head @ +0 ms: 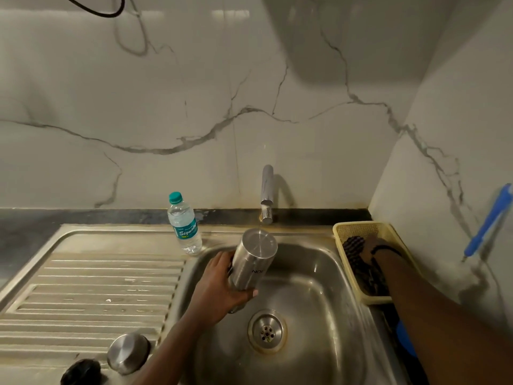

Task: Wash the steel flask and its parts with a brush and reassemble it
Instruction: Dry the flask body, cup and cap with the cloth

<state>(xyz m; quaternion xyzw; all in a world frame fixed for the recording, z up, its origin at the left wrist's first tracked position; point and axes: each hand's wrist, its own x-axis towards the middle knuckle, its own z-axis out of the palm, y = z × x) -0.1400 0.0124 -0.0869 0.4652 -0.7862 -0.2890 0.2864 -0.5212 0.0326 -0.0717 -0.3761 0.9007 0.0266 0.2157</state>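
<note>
Gripping the steel flask [253,262] around its lower body, the left hand [222,287] has its fingers wrapped behind and its thumb laid across the near side; the flask is held over the sink basin [313,273], tilted with its closed base pointing up and far, toward the tap [267,194]. Right hand [370,245]: reached into the yellow basket [349,229] at the right edge of the sink, resting on a dark, patterned item [354,245] lying there; whether its fingers grasp that item or merely touch it cannot be told, as they are hidden. Steel cap [128,353]: on the ribbed draining board [91,290] at near left, dome side up. Black stopper [81,372]: just left of the cap, at the near edge of the view. Plastic water bottle [184,223], teal cap: upright at the far left corner of the basin, well apart from the flask. Drain strainer [267,330]: centre of the basin floor, near side of the flask. Blue-handled tool [488,220]: hanging against the right wall, its type unclear.
</note>
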